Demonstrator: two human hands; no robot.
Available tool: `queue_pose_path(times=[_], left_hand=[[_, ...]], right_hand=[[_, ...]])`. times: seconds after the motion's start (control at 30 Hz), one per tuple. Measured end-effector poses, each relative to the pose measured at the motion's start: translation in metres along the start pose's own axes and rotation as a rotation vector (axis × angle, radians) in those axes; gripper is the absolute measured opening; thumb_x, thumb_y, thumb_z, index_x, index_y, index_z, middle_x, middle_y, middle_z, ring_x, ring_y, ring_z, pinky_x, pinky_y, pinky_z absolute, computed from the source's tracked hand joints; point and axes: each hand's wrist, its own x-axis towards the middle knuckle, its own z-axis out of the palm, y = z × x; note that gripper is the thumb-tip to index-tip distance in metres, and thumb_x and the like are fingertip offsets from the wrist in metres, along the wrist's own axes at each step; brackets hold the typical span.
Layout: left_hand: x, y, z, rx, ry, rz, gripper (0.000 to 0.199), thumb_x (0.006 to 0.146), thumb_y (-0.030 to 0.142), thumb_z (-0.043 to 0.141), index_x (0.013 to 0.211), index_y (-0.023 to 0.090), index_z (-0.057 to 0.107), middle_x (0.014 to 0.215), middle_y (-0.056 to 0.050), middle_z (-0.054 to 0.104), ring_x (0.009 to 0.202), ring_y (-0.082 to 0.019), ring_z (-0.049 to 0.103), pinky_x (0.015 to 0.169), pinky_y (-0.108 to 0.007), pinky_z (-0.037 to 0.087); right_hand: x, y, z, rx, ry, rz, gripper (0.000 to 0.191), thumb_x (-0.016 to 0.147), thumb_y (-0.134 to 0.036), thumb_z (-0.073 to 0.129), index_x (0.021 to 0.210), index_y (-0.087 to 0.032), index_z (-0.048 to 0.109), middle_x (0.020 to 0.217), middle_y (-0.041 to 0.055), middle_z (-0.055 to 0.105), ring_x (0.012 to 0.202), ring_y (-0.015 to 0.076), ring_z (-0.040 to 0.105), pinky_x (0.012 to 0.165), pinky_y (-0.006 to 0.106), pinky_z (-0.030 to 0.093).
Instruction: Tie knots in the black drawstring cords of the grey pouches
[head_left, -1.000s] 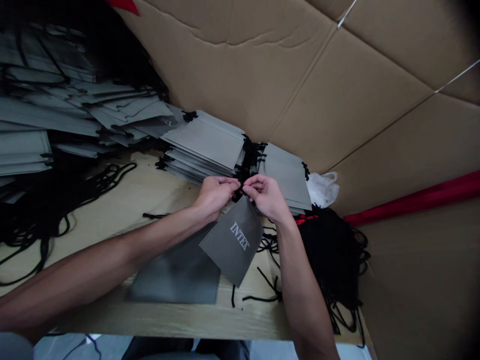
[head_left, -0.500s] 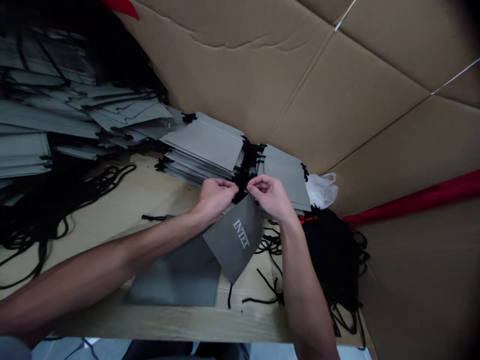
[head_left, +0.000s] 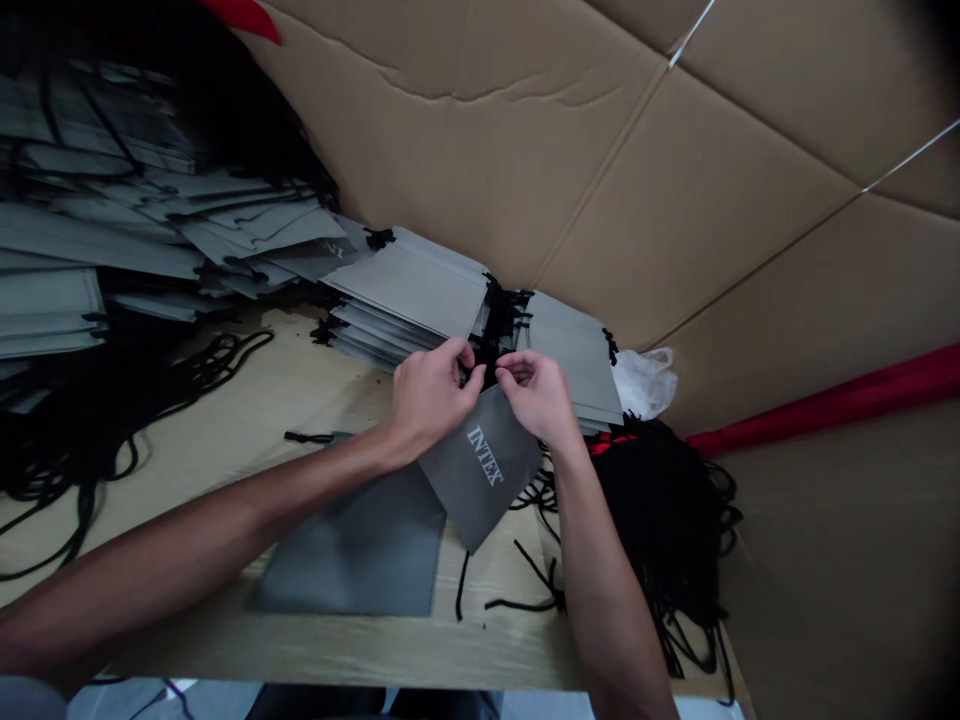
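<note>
A dark grey pouch [head_left: 484,480] printed INTEX hangs tilted above the wooden table [head_left: 255,400]. My left hand [head_left: 429,398] and my right hand [head_left: 531,394] both pinch its top edge, close together, where a black drawstring [head_left: 484,372] bunches between the fingertips. A second dark grey pouch [head_left: 360,555] lies flat on the table under my left forearm. Just behind my hands sit two stacks of lighter grey pouches [head_left: 416,290] with black cord ends.
A large heap of grey pouches [head_left: 112,240] fills the far left. Loose black cords [head_left: 90,440] trail on the left, a black cord bundle [head_left: 667,520] lies on the right. Cardboard walls [head_left: 637,180] enclose back and right. A white plastic bag [head_left: 645,380] sits by the stacks.
Both hands have lifted the INTEX pouch a little and moved it away from me, toward the stacks. My left fingers have shifted over the top edge.
</note>
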Motion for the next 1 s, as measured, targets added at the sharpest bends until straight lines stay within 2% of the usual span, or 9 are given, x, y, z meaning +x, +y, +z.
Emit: queue_pose_path(times=[0.1, 0.2, 0.3, 0.4, 0.53, 0.6, 0.73, 0.8, 1.0], left_hand=[[0.005, -0.002, -0.006, 0.127, -0.027, 0.149, 0.015, 0.105, 0.033, 0.067, 0.101, 0.022, 0.076, 0.08, -0.005, 0.073, 0.076, -0.023, 0.064, 0.074, -0.035, 0.042], [0.018, -0.002, -0.014, 0.233, -0.079, 0.331, 0.03, 0.113, 0.03, 0.052, 0.112, 0.019, 0.081, 0.119, -0.019, 0.08, 0.12, -0.036, 0.068, 0.102, -0.049, 0.051], [0.035, -0.002, -0.018, 0.316, -0.147, 0.485, 0.035, 0.112, 0.026, 0.052, 0.129, 0.019, 0.082, 0.158, -0.021, 0.067, 0.157, -0.044, 0.048, 0.129, -0.066, 0.037], [0.048, -0.002, -0.017, 0.393, -0.209, 0.563, 0.039, 0.105, 0.022, 0.06, 0.139, 0.016, 0.079, 0.179, -0.021, 0.047, 0.172, -0.05, 0.029, 0.138, -0.078, 0.022], [0.057, -0.006, -0.012, 0.477, -0.267, 0.57, 0.036, 0.098, 0.02, 0.065, 0.128, 0.01, 0.083, 0.173, -0.028, 0.05, 0.167, -0.06, 0.032, 0.132, -0.093, 0.017], [0.06, -0.007, -0.011, 0.495, -0.287, 0.57, 0.032, 0.098, 0.019, 0.064, 0.121, 0.011, 0.085, 0.167, -0.028, 0.056, 0.164, -0.059, 0.037, 0.13, -0.094, 0.019], [0.064, -0.009, -0.009, 0.485, -0.317, 0.556, 0.03, 0.097, 0.018, 0.062, 0.115, 0.015, 0.086, 0.156, -0.024, 0.065, 0.149, -0.05, 0.052, 0.123, -0.077, 0.043], [0.066, -0.01, -0.009, 0.465, -0.33, 0.542, 0.031, 0.096, 0.019, 0.061, 0.116, 0.015, 0.085, 0.148, -0.023, 0.069, 0.138, -0.046, 0.058, 0.115, -0.068, 0.05], [0.072, -0.015, -0.014, 0.364, -0.349, 0.511, 0.032, 0.095, 0.023, 0.062, 0.114, 0.019, 0.086, 0.133, -0.016, 0.077, 0.124, -0.038, 0.064, 0.112, -0.057, 0.052]], right_hand=[[0.0, 0.001, 0.0, -0.014, -0.009, -0.007, 0.012, 0.091, -0.029, 0.076, 0.101, -0.021, 0.077, 0.096, 0.0099, 0.083, 0.084, 0.0238, 0.075, 0.08, 0.04, 0.061], [0.0, 0.002, 0.0, -0.023, -0.019, -0.014, 0.012, 0.092, -0.027, 0.077, 0.102, -0.021, 0.077, 0.096, 0.009, 0.084, 0.086, 0.0239, 0.077, 0.082, 0.04, 0.062], [0.0, 0.002, 0.0, -0.028, -0.029, -0.022, 0.01, 0.092, -0.026, 0.076, 0.101, -0.022, 0.077, 0.095, 0.008, 0.083, 0.086, 0.0238, 0.077, 0.083, 0.04, 0.062], [-0.001, 0.001, 0.0, -0.032, -0.031, -0.022, 0.009, 0.092, -0.025, 0.075, 0.101, -0.022, 0.076, 0.096, 0.0083, 0.083, 0.084, 0.0239, 0.076, 0.081, 0.04, 0.061], [-0.003, -0.002, -0.001, -0.049, -0.021, -0.018, 0.006, 0.092, -0.024, 0.074, 0.098, -0.021, 0.075, 0.093, 0.0086, 0.082, 0.082, 0.0241, 0.076, 0.079, 0.041, 0.059], [-0.003, -0.004, -0.001, -0.057, -0.018, -0.02, 0.005, 0.092, -0.023, 0.074, 0.096, -0.022, 0.074, 0.091, 0.0082, 0.082, 0.081, 0.0239, 0.075, 0.077, 0.04, 0.059], [-0.003, -0.009, -0.002, -0.069, -0.019, -0.036, 0.005, 0.091, -0.021, 0.074, 0.096, -0.022, 0.073, 0.091, 0.008, 0.082, 0.081, 0.0234, 0.075, 0.076, 0.039, 0.06], [-0.002, -0.014, -0.001, -0.08, -0.019, -0.051, 0.005, 0.092, -0.02, 0.073, 0.096, -0.023, 0.072, 0.092, 0.0082, 0.082, 0.081, 0.0234, 0.074, 0.076, 0.039, 0.06], [0.001, -0.023, 0.007, -0.149, 0.0, -0.104, 0.009, 0.091, -0.017, 0.073, 0.095, -0.025, 0.07, 0.091, 0.008, 0.079, 0.085, 0.0259, 0.072, 0.083, 0.043, 0.058]])
